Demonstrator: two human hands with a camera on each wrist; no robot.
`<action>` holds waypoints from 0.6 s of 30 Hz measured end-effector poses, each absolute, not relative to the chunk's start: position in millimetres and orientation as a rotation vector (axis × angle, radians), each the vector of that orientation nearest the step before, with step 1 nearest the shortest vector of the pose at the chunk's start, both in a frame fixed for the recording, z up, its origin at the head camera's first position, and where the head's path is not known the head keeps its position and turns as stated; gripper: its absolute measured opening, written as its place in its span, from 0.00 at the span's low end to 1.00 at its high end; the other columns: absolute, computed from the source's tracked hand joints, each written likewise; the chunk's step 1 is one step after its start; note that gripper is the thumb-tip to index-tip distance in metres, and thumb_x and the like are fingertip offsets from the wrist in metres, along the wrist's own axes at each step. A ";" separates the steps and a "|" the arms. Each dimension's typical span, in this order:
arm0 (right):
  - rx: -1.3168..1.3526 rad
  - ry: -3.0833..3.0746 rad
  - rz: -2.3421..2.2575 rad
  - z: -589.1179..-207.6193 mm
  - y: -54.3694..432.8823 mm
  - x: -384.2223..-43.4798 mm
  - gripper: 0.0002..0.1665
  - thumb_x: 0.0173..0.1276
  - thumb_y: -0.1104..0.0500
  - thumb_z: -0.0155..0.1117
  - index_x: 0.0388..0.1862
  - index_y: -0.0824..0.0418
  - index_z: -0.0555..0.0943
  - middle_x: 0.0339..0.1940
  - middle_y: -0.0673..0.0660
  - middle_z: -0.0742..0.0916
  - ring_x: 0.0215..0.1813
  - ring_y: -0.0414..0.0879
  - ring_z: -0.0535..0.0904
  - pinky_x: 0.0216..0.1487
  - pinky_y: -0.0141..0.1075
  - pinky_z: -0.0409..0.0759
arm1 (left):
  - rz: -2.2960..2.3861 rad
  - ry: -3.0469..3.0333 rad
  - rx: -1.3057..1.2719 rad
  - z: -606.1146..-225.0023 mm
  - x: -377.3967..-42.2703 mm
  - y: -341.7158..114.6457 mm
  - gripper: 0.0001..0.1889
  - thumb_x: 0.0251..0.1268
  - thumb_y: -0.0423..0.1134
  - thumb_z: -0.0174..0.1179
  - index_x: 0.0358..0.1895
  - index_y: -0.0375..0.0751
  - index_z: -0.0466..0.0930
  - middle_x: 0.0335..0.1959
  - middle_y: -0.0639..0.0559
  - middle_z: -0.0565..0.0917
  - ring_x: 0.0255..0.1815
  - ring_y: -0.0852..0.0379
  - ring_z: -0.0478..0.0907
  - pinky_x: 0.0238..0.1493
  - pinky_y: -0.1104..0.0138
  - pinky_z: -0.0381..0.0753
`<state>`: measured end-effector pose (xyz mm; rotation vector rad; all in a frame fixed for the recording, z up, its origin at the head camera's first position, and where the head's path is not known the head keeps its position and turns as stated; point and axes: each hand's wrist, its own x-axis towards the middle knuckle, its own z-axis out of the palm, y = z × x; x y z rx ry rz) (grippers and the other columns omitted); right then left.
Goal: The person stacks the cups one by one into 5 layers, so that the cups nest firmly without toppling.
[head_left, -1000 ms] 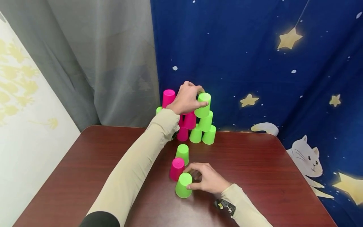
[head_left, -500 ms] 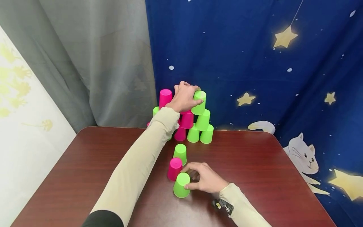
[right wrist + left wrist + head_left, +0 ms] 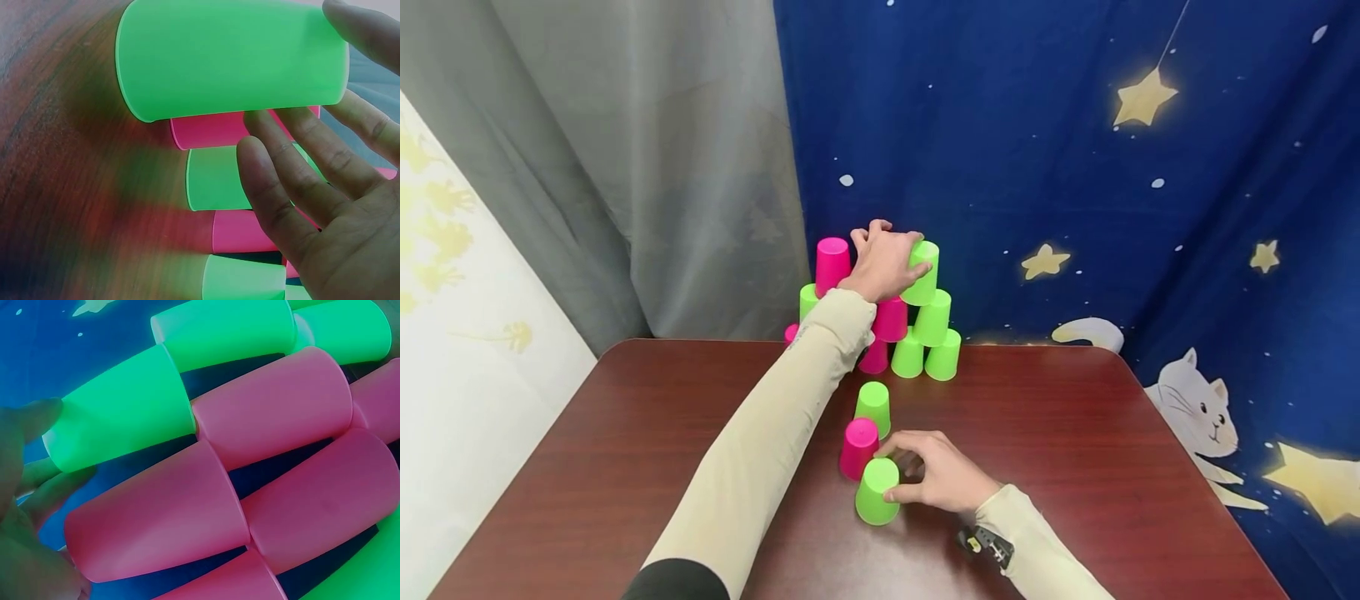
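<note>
My left hand [image 3: 883,262] pinches a green cup [image 3: 923,275] near its closed end, at the upper right of a stacked cup wall. In the left wrist view, this upside-down green cup [image 3: 122,412] has its rim at the junction of a pink cup [image 3: 275,406] and another green cup [image 3: 228,331]. Closer to me, my right hand [image 3: 943,475] holds an upside-down green cup [image 3: 876,493] between thumb and fingers, low at the table. Just behind it stand a pink cup [image 3: 859,448] and a green cup [image 3: 873,407]. My left forearm hides part of the wall.
The brown table [image 3: 1075,467] reaches back to a grey curtain [image 3: 715,167] and a blue starry curtain [image 3: 1000,150]. At the wall's left, a pink cup [image 3: 832,265] stands on top, beside my left wrist.
The head view has turned slightly to the right. My left hand and its green cup have shifted a little left over the row below. My right hand keeps its hold, almost still.
</note>
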<state>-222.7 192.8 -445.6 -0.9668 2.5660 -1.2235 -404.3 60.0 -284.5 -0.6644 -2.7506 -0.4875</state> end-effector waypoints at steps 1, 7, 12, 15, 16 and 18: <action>-0.965 2.564 -1.225 -446.1 192.2 -222.5 0.23 0.55 0.56 0.79 0.50 0.52 0.83 0.44 0.48 0.89 0.41 0.33 0.84 0.43 0.33 0.87 | -0.487 -2.753 -0.659 -285.2 -404.3 59.1 0.28 0.71 0.55 0.59 0.70 0.49 0.73 0.61 0.49 0.84 0.73 0.41 0.59 0.64 0.42 0.55; -0.977 2.571 -1.212 -446.1 190.8 -224.5 0.24 0.55 0.57 0.79 0.52 0.52 0.83 0.45 0.48 0.89 0.42 0.35 0.84 0.42 0.32 0.86 | -0.466 -2.749 -0.655 -284.4 -407.5 55.2 0.28 0.71 0.54 0.58 0.71 0.48 0.72 0.64 0.48 0.82 0.75 0.40 0.57 0.65 0.41 0.54; -0.995 2.570 -1.219 -444.9 190.5 -227.4 0.28 0.55 0.58 0.79 0.55 0.54 0.82 0.48 0.49 0.88 0.43 0.38 0.85 0.43 0.33 0.87 | -0.452 -2.719 -0.669 -276.8 -407.2 50.7 0.29 0.71 0.54 0.57 0.71 0.48 0.71 0.66 0.48 0.80 0.75 0.40 0.57 0.65 0.41 0.55; -1.008 2.558 -1.239 -448.8 190.2 -225.5 0.28 0.55 0.59 0.79 0.55 0.54 0.81 0.47 0.49 0.88 0.43 0.39 0.85 0.43 0.33 0.87 | -0.472 -2.696 -0.675 -274.8 -399.7 46.2 0.29 0.72 0.54 0.57 0.72 0.47 0.69 0.68 0.48 0.78 0.75 0.42 0.59 0.65 0.42 0.57; -1.011 2.555 -1.247 -450.2 190.1 -224.4 0.28 0.55 0.59 0.79 0.55 0.53 0.81 0.47 0.49 0.88 0.42 0.39 0.85 0.43 0.33 0.87 | -0.485 -2.689 -0.674 -274.5 -396.4 44.2 0.29 0.72 0.54 0.56 0.72 0.47 0.69 0.69 0.49 0.77 0.74 0.42 0.60 0.64 0.43 0.58; -1.019 2.552 -1.262 -452.5 190.4 -222.1 0.27 0.55 0.59 0.79 0.55 0.54 0.81 0.46 0.49 0.88 0.42 0.39 0.85 0.43 0.35 0.87 | -0.510 -2.668 -0.668 -274.3 -388.0 39.9 0.29 0.73 0.54 0.55 0.72 0.46 0.68 0.71 0.49 0.76 0.73 0.43 0.62 0.64 0.44 0.60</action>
